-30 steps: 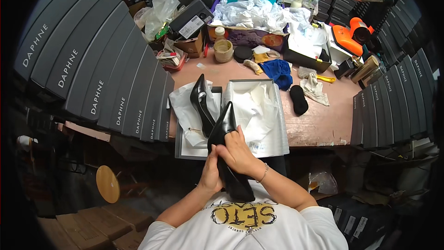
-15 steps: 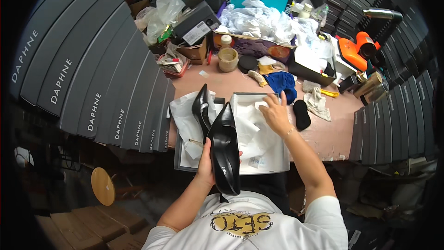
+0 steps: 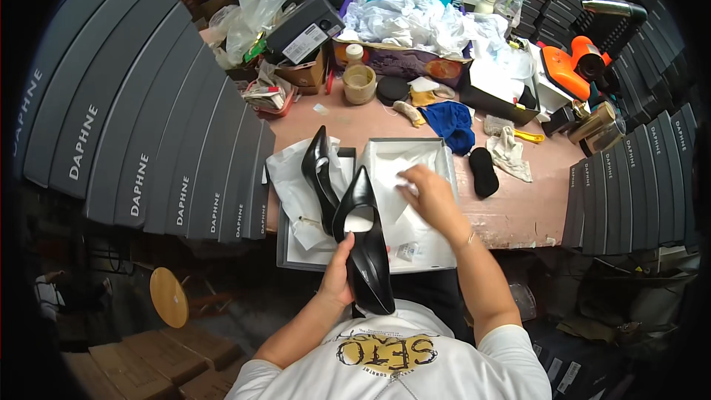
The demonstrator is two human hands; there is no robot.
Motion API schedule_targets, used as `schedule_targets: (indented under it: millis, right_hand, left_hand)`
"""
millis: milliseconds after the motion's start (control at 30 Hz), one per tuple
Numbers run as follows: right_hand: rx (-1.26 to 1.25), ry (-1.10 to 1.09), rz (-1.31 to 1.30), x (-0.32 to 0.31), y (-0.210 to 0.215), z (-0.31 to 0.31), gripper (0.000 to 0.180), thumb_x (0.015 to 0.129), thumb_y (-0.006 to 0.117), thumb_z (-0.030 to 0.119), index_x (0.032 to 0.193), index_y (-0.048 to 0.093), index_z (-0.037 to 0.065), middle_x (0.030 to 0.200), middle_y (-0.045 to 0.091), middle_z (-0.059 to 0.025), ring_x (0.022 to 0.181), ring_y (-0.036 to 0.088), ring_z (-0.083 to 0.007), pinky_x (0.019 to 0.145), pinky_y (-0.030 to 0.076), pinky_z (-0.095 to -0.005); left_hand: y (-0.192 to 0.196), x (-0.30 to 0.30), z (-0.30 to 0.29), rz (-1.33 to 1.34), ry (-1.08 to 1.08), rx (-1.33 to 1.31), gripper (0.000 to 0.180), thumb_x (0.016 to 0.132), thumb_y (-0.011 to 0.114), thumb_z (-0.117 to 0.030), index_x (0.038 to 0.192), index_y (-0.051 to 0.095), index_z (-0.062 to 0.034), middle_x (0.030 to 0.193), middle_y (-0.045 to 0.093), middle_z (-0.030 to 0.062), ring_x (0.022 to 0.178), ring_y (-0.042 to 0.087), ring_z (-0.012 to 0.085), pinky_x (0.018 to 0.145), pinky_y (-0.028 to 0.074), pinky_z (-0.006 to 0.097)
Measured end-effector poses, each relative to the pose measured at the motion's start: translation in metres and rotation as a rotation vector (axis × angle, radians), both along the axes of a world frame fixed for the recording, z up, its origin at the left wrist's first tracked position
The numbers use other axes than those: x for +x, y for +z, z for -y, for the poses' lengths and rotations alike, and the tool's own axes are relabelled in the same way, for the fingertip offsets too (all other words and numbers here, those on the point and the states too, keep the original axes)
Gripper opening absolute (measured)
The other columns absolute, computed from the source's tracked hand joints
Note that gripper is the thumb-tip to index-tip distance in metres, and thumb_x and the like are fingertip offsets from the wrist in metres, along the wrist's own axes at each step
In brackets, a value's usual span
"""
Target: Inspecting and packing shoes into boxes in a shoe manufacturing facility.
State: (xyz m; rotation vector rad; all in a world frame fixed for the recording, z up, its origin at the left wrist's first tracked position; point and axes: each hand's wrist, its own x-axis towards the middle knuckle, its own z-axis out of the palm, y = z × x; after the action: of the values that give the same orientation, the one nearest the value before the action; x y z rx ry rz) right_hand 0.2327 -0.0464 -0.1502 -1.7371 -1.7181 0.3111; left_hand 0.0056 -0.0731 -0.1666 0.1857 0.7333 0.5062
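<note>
My left hand [image 3: 339, 274] grips a black pointed-toe high-heeled shoe [image 3: 372, 274] by its side, toe pointing away from me. White shows inside the shoe's opening. Beside it, the matching black shoe [image 3: 319, 185] rests on white tissue paper [image 3: 289, 174] in a grey shoebox [image 3: 300, 258]. My right hand [image 3: 437, 204] hovers over the paper-lined right half [image 3: 444, 248] of the box, fingers curled together; whatever they pinch is too small to name. A small white packet [image 3: 407, 252] lies in that half.
Stacked grey shoeboxes [image 3: 111, 126] rise at left, with more boxes [image 3: 629, 185] at right. Behind lie a jar [image 3: 359, 85], a blue cloth [image 3: 449, 124], a black oval pad [image 3: 483, 172], a yellow-handled brush [image 3: 526, 135], crumpled white paper [image 3: 407, 22] and an orange tool [image 3: 564, 74].
My right hand has moved left and nearer to me, its spread fingers now curled. The held shoe has tilted slightly, and white now shows in its opening.
</note>
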Motion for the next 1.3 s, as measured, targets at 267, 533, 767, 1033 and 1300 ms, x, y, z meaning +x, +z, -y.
schedule_targets:
  millis: [267, 533, 767, 1033, 1300]
  right_hand:
    - [0.103, -0.112, -0.140, 0.006, -0.016, -0.005, 0.012, 0.081, 0.062, 0.008, 0.092, 0.063, 0.005, 0.088, 0.061, -0.0121, 0.090, 0.063, -0.0300, 0.075, 0.052, -0.0383]
    - [0.111, 0.043, 0.285, -0.073, -0.007, -0.004, 0.040, 0.075, 0.059, 0.008, 0.115, 0.056, 0.014, 0.106, 0.055, -0.0093, 0.087, 0.056, -0.0246, 0.071, 0.045, -0.0348]
    - [-0.047, 0.210, -0.190, 0.000, 0.008, -0.005, 0.076, 0.072, 0.073, 0.005, 0.140, 0.039, 0.006, 0.138, 0.044, -0.0223, 0.126, 0.044, -0.0384, 0.105, 0.038, -0.0425]
    - [-0.138, -0.076, 0.109, 0.022, -0.061, 0.001, 0.038, 0.074, 0.072, 0.014, 0.109, 0.059, 0.006, 0.103, 0.065, -0.0161, 0.097, 0.062, -0.0330, 0.078, 0.051, -0.0412]
    - [0.149, 0.249, 0.066, -0.058, 0.008, 0.037, 0.040, 0.067, 0.077, 0.010, 0.103, 0.062, 0.006, 0.096, 0.062, -0.0088, 0.089, 0.060, -0.0261, 0.076, 0.048, -0.0335]
  left_hand:
    - [-0.006, 0.001, -0.016, 0.019, 0.068, -0.007, 0.066, 0.092, 0.050, -0.056, 0.126, 0.052, 0.0001, 0.112, 0.064, 0.0189, 0.096, 0.066, 0.0274, 0.084, 0.055, 0.040]
    - [0.013, 0.024, 0.019, -0.141, 0.150, 0.308, 0.051, 0.097, 0.052, -0.042, 0.129, 0.047, -0.0020, 0.123, 0.058, 0.0111, 0.111, 0.058, 0.0210, 0.095, 0.048, 0.038]
    - [0.001, -0.008, 0.007, -0.003, 0.116, -0.024, 0.050, 0.092, 0.055, -0.044, 0.120, 0.056, -0.0027, 0.104, 0.066, 0.0121, 0.092, 0.067, 0.0231, 0.081, 0.057, 0.040]
    - [-0.012, -0.001, -0.012, -0.026, 0.077, 0.171, 0.055, 0.093, 0.056, -0.047, 0.124, 0.053, -0.0021, 0.110, 0.065, 0.0117, 0.097, 0.066, 0.0217, 0.086, 0.055, 0.037]
    - [0.010, 0.015, 0.009, -0.106, 0.083, 0.407, 0.054, 0.095, 0.059, -0.033, 0.137, 0.034, -0.0107, 0.124, 0.052, 0.0088, 0.109, 0.058, 0.0204, 0.091, 0.052, 0.036]
